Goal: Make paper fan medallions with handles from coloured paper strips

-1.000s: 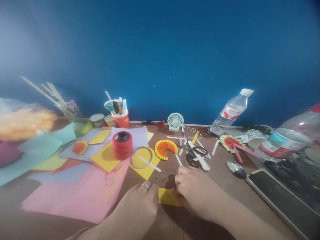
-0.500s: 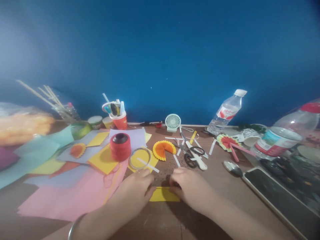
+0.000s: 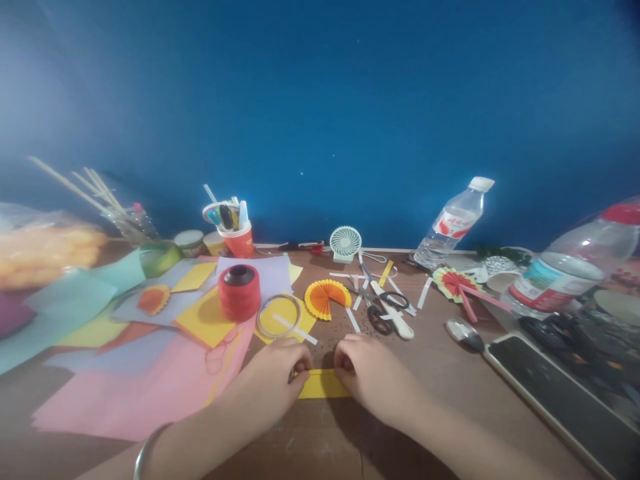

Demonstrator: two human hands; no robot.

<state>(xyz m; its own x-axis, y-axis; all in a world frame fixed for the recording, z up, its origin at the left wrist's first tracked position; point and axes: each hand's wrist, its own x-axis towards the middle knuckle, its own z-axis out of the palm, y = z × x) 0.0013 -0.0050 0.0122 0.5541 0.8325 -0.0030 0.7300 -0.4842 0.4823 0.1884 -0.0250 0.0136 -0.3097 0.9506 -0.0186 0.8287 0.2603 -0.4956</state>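
Note:
A yellow paper strip lies across the brown table between my hands, with a fold line along its far edge. My left hand has its curled fingers and thumb closed on the strip's left end. At the right end, my right hand pinches the same paper, fingers bent over it. Just beyond the hands are a silver ring on yellow paper and a pleated orange and yellow paper fan. Black-handled scissors rest to the right of the fan.
Coloured paper sheets and a red thread spool are on the left. A pen cup and small fan stand at the back. On the right are a phone, spoon and tilted bottle.
My right hand has shifted slightly left and my left hand's fingers are more curled. Less of the yellow strip's right end shows now.

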